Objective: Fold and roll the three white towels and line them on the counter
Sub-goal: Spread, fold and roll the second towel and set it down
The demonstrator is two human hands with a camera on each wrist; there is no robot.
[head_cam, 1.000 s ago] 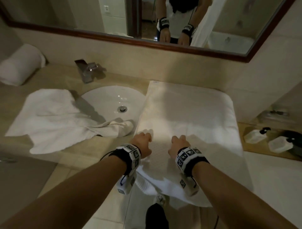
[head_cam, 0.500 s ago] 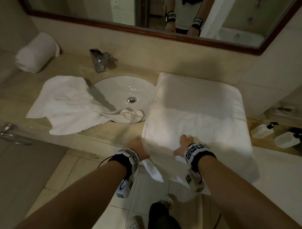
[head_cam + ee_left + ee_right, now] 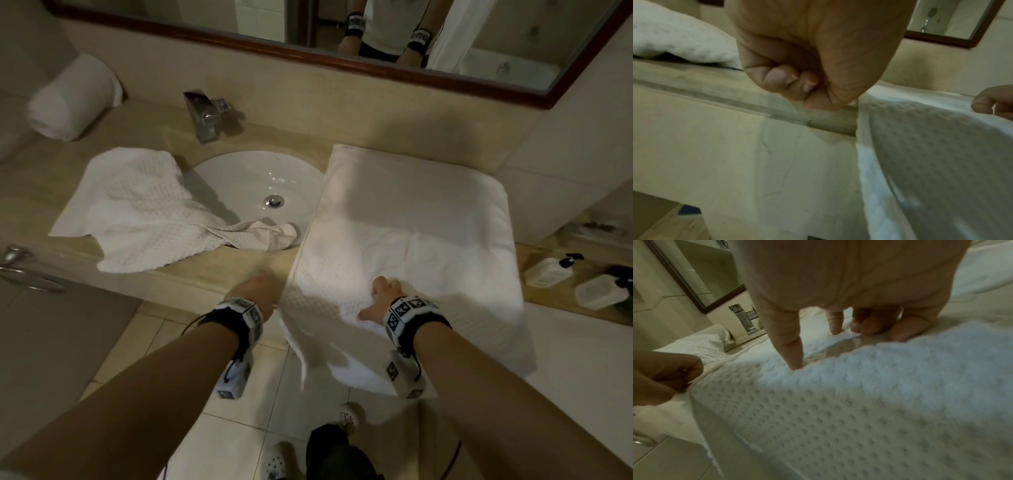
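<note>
A long folded white waffle towel [image 3: 411, 212] lies on the counter [image 3: 144, 281] right of the sink, its near end hanging over the front edge. My left hand [image 3: 260, 291] is curled into a fist at the towel's left edge and pinches it there; the left wrist view shows the edge [image 3: 861, 104] rising to the thumb side. My right hand [image 3: 383, 294] sits on top near the counter's front, its thumb and bent fingers [image 3: 869, 329] dug into the cloth [image 3: 838, 418]. A second towel [image 3: 137, 212] lies crumpled left of the sink. A rolled towel [image 3: 72, 99] rests at the far left.
The round basin [image 3: 260, 181] and chrome faucet [image 3: 205, 113] sit between the two flat towels; a corner of the crumpled one droops into the basin. Small bottles [image 3: 548, 270] stand on a lower shelf at right. A towel ring [image 3: 20, 270] hangs at left. Mirror behind.
Both hands drew back from the middle of the towel to the counter's front edge. The left hand shifted off the top to the left edge, and the hanging end swung.
</note>
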